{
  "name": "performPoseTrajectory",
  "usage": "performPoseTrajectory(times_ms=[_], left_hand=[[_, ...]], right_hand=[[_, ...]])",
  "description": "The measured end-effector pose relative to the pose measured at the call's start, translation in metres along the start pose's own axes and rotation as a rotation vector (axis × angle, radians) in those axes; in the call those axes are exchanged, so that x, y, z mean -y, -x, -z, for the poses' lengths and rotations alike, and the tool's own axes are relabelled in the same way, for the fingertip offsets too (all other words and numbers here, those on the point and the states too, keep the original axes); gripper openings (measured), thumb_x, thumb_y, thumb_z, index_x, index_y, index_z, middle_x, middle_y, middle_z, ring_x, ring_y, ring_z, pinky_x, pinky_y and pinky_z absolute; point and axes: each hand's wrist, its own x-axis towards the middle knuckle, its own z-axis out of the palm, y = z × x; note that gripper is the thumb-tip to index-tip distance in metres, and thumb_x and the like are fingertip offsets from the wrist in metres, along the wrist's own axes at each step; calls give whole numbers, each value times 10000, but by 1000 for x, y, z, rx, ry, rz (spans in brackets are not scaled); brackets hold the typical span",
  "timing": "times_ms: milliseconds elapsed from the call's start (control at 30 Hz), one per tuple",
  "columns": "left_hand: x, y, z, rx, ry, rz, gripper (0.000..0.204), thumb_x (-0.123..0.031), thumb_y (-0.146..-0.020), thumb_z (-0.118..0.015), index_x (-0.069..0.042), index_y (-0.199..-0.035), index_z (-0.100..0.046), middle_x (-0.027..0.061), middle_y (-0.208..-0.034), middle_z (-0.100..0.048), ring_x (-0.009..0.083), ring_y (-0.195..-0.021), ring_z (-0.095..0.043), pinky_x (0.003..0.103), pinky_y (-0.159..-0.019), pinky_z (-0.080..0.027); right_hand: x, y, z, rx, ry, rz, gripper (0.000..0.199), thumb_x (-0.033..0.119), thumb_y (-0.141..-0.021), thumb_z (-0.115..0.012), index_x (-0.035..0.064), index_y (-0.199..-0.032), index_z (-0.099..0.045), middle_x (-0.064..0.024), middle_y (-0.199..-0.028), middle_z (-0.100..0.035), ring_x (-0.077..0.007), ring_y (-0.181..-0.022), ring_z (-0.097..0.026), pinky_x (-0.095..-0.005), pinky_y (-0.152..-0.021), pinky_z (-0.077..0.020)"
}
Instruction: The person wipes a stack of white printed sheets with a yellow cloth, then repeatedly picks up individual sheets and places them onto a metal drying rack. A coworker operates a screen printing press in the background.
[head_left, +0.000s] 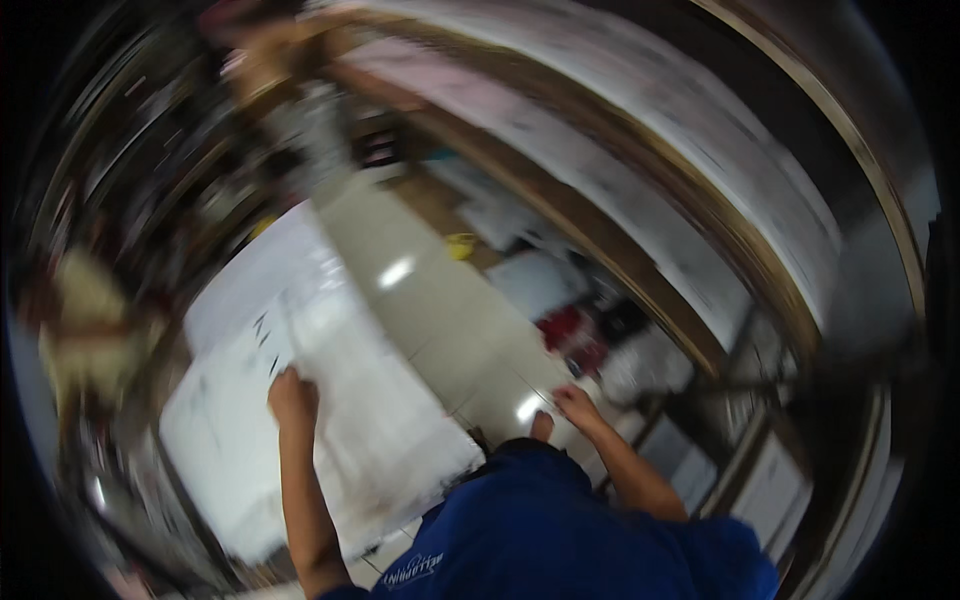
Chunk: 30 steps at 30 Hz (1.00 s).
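My left hand is closed in a fist over a large white sheet-like covering or sack with a few short dark marks. Whether it grips the white material, or something small, is hidden by the fingers. The white thing spreads over something low to my left and its surface looks creased. Away from it on the right, my right hand hangs above the floor, its fingers loosely curled in, with nothing visible in them. Motion blur softens both hands.
A pale tiled floor runs ahead as an aisle. Long shelves with wooden edges line the right. Beneath them lie a yellow item, a red bundle and clear plastic. Blurred clutter and a yellowish shape fill the left.
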Motion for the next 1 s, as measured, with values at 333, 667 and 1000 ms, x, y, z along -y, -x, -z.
performPoseTrajectory(times_ms=[333,667,1000], left_hand=[[-223,49,39,120,504,-648,154,12,-740,-581,6,-894,-591,182,-718,-580,372,-672,-594,447,-604,-469],[-335,135,43,457,765,-1227,267,-27,-799,-624,39,-1056,-591,152,-805,-599,286,-679,-606,391,-611,-494],[-361,136,-5,476,743,-1149,219,6,-800,-634,26,-1017,-609,133,-762,-577,258,-638,-588,380,-558,-468]], right_hand=[[255,42,-36,128,-209,714,312,227,-914,-592,26,-1153,-576,-120,-1039,-616,-229,-856,-624,-339,-731,-511],[169,139,55,-508,-134,345,158,21,-817,-575,13,-968,-621,-69,-796,-612,-127,-721,-559,-275,-649,-471],[14,451,303,-1041,45,-256,220,36,-742,-579,57,-959,-611,5,-903,-606,-95,-844,-567,-267,-748,-478]])
